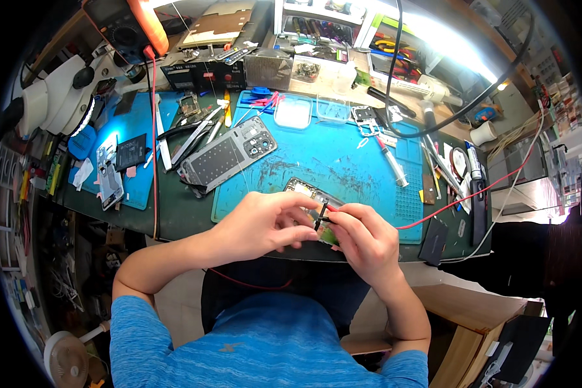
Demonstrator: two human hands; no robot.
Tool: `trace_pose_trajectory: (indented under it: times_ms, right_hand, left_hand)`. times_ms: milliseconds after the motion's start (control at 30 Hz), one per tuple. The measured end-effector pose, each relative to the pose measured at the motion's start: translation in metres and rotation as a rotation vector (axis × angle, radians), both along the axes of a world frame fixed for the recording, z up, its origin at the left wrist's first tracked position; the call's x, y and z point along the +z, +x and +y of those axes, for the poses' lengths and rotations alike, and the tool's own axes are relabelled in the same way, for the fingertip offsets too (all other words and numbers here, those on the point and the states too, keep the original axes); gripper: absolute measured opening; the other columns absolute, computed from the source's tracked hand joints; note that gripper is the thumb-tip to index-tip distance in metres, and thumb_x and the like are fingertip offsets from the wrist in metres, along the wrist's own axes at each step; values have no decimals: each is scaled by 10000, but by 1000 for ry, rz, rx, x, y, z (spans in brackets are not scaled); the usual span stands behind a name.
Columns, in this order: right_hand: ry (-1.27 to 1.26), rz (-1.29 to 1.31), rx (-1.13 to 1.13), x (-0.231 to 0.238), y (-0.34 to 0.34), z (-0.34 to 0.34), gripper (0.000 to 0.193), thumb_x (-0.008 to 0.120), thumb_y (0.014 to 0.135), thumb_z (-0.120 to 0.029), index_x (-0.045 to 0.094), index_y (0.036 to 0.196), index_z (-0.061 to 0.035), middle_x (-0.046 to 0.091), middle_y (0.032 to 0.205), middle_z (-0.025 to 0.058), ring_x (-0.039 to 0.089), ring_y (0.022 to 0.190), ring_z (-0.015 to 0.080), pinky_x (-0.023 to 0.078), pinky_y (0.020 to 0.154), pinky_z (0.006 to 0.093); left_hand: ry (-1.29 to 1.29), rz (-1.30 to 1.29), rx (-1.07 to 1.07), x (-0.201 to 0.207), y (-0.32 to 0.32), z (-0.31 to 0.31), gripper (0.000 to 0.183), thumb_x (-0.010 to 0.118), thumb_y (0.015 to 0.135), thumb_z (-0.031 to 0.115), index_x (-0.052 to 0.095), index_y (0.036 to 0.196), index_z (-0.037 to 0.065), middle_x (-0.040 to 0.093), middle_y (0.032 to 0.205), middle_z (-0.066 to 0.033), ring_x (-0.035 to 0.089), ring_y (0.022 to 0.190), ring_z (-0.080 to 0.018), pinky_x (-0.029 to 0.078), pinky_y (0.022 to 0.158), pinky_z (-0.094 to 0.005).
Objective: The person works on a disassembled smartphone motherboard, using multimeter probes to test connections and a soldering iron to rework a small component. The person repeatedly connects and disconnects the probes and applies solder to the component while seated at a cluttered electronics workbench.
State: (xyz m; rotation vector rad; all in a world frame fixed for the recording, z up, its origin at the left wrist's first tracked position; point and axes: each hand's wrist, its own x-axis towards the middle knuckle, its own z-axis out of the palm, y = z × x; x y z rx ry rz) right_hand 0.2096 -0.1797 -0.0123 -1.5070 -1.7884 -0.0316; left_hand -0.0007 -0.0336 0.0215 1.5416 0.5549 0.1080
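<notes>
Phone (304, 189) at desk (181, 223) edge below our hands, axis 11 to 5 o'clock; right hand (367, 242), 4 o'clock, pinches red probe (332, 208); left hand (262, 223), 9 o'clock, fingers parted by black probe (321, 216), contact we cannot tell

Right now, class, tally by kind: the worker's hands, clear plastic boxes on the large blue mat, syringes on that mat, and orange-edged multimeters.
Left hand and right hand: 2
Clear boxes: 2
Syringe: 1
Multimeter: 1
Total: 6
</notes>
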Motion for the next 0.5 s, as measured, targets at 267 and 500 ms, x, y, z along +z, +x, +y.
trace_pose_trajectory:
  times_ms: [267, 500]
  right_hand:
    - [-105, -142, -18, 6, 0, 1, 347, 838, 873, -95, 763, 1210, -60, 744, 1063, 77, 750, 857, 253, 596, 693, 373]
    - [-125, -222, -7, 12, -2, 9, 392, 823, 808, -79, 762, 1194, -53, 729, 1041, 61, 721, 828, 220, 581, 680, 346]
  left_hand:
    - [1128, -252, -147, -17, -14, 40, 657, 910, 852, 246, 672, 1435, 58, 697, 1427, -119, 648, 1338, -336, 572, 1062, -453]
    - [1090, -165, -304, -26, -15, 48, 828, 926, 784, 425, 636, 1468, 60, 617, 1496, -135, 565, 1416, -348, 455, 1181, -519]
